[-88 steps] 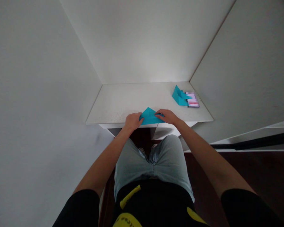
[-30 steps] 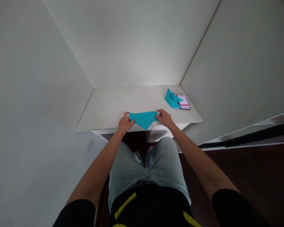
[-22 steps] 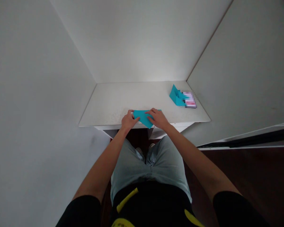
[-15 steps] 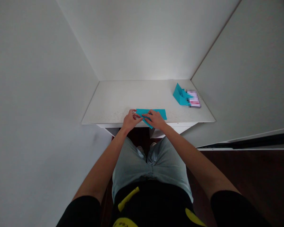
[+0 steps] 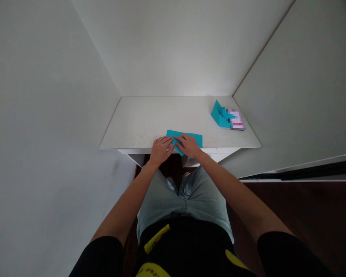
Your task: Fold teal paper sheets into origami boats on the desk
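A folded piece of teal paper (image 5: 194, 139) lies flat at the near edge of a white table (image 5: 150, 119). My left hand (image 5: 160, 149) rests on its left end with the fingers stretched over the paper. My right hand (image 5: 188, 144) presses down on the middle of the paper, fingers lying flat and pointing left. The two hands almost touch. Part of the paper is hidden beneath them.
A second folded teal paper shape (image 5: 220, 115) stands at the table's far right, beside a small blurred object (image 5: 236, 121). White walls close in the table on the left, back and right. My legs sit under the table's front edge; dark floor lies to the right.
The paper's point faced away, then was turned toward me. My right hand slid from its right end to the middle, and both hands now press it flat.
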Available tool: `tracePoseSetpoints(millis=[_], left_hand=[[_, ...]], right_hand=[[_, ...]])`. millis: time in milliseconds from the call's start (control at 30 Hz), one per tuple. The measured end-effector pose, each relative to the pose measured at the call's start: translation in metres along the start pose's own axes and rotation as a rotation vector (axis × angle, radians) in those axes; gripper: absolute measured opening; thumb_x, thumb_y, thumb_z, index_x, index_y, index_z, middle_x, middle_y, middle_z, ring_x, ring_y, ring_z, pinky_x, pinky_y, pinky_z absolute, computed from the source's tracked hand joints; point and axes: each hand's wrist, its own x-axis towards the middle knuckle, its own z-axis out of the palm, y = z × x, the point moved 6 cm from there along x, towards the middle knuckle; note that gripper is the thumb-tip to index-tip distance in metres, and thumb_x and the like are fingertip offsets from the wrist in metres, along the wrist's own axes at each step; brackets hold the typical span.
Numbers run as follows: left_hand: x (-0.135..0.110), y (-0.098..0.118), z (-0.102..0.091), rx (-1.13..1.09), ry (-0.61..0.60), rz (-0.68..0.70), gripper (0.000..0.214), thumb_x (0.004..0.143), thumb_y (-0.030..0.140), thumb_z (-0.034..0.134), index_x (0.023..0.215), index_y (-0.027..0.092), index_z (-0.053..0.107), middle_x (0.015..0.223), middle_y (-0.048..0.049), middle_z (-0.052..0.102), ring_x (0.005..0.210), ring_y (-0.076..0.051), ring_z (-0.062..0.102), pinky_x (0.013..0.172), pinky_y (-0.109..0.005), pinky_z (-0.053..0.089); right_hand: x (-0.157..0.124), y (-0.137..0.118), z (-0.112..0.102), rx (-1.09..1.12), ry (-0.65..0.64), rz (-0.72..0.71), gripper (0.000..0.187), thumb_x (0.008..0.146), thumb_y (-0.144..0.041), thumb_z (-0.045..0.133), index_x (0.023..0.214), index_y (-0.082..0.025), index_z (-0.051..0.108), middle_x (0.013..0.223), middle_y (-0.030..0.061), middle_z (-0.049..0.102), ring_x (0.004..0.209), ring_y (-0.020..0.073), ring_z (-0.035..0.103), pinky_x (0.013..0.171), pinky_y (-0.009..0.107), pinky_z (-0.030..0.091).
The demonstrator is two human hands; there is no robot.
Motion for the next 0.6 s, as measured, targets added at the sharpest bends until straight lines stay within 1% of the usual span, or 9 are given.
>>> tracePoseSetpoints(millis=[100,167,233,300,367,400,467,533,600], left_hand=[[0.011,0.005,0.001,0.071,-0.052,-0.027,0.041,0.109,0.038,0.054,0.141,0.021,0.074,0.153,-0.0106,0.069,0.147,-0.031,0.059,0.123,-0.051,0.045],[0.021,0.006,0.003,0.113,-0.083,-0.047,0.046,0.108,0.042,0.055,0.143,0.018,0.072,0.156,-0.0131,0.066,0.149,-0.032,0.058,0.126,-0.051,0.042],[0.032,0.003,0.005,0.149,-0.099,-0.074,0.051,0.106,0.049,0.058,0.145,0.018,0.071,0.158,-0.0138,0.064,0.15,-0.033,0.057,0.132,-0.054,0.034],[0.04,-0.002,0.008,0.166,-0.108,-0.105,0.056,0.104,0.055,0.06,0.147,0.02,0.069,0.159,-0.0129,0.063,0.152,-0.034,0.054,0.136,-0.056,0.026],[0.045,-0.008,0.012,0.157,-0.134,-0.119,0.059,0.104,0.058,0.059,0.15,0.023,0.066,0.163,-0.0101,0.06,0.157,-0.033,0.049,0.137,-0.056,0.023],[0.047,-0.011,0.015,0.147,-0.152,-0.119,0.059,0.104,0.058,0.058,0.153,0.024,0.064,0.166,-0.0081,0.057,0.16,-0.031,0.045,0.137,-0.055,0.023],[0.047,-0.015,0.017,0.131,-0.179,-0.119,0.06,0.106,0.058,0.054,0.157,0.028,0.059,0.171,-0.0042,0.051,0.165,-0.029,0.037,0.138,-0.054,0.022],[0.046,-0.017,0.018,0.118,-0.189,-0.119,0.06,0.107,0.057,0.051,0.159,0.029,0.056,0.173,-0.0022,0.048,0.166,-0.027,0.034,0.138,-0.053,0.02],[0.045,-0.018,0.017,0.097,-0.185,-0.11,0.06,0.107,0.056,0.052,0.16,0.03,0.055,0.174,-0.0026,0.047,0.166,-0.028,0.033,0.138,-0.054,0.018]], right_hand=[[-0.001,-0.001,-0.002,0.167,-0.029,-0.058,0.048,0.112,-0.042,0.052,0.151,-0.017,0.063,0.125,0.0167,0.067,0.115,0.0303,0.068,0.103,0.047,0.055],[-0.007,0.006,-0.01,0.313,-0.009,-0.109,0.047,0.111,-0.045,0.053,0.15,-0.02,0.064,0.125,0.0146,0.067,0.112,0.028,0.069,0.102,0.046,0.058],[-0.018,0.021,-0.022,0.38,0.065,-0.129,0.048,0.108,-0.051,0.058,0.148,-0.025,0.065,0.126,0.0131,0.067,0.113,0.0287,0.068,0.102,0.049,0.059],[-0.035,0.04,-0.032,0.338,0.142,-0.124,0.052,0.102,-0.057,0.068,0.145,-0.028,0.069,0.128,0.0138,0.069,0.119,0.0326,0.067,0.106,0.054,0.056],[-0.052,0.056,-0.037,0.258,0.161,-0.127,0.056,0.096,-0.06,0.076,0.141,-0.028,0.071,0.133,0.0148,0.071,0.123,0.0363,0.066,0.109,0.059,0.053],[-0.06,0.062,-0.039,0.229,0.164,-0.124,0.054,0.096,-0.058,0.077,0.14,-0.028,0.072,0.136,0.0148,0.072,0.124,0.037,0.066,0.109,0.059,0.052],[-0.07,0.071,-0.041,0.208,0.172,-0.118,0.045,0.1,-0.053,0.072,0.137,-0.028,0.074,0.137,0.0141,0.073,0.124,0.036,0.067,0.108,0.058,0.052],[-0.074,0.075,-0.043,0.223,0.189,-0.113,0.037,0.104,-0.048,0.066,0.133,-0.027,0.076,0.134,0.0136,0.075,0.122,0.0338,0.069,0.106,0.055,0.053],[-0.072,0.075,-0.044,0.248,0.186,-0.113,0.033,0.106,-0.047,0.064,0.127,-0.027,0.078,0.129,0.0129,0.077,0.118,0.0319,0.07,0.106,0.053,0.053]])
